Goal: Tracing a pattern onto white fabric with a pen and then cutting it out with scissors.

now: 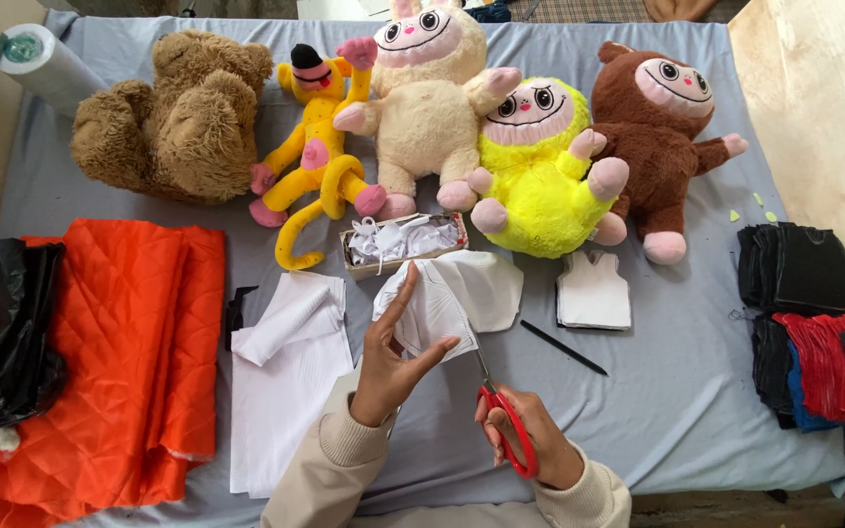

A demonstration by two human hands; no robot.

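- White fabric piece [442, 298] is lying on the grey-covered counter [677, 391], in front of the plush toys [501, 147].
- Left hand [388, 367] is pinching its near edge, grip pressed together on the cloth.
- Right hand [530, 440] is gripping red-handled scissors [501, 411], blades meeting the fabric.
- Looks like mid-cut; the next snip probably needs the cloth kept taut.

single head-worn view, looking steeply down and forward over a cloth-covered table [677, 411], near enough to frame both hands at the bottom edge, plush toys [422, 108] along the far side
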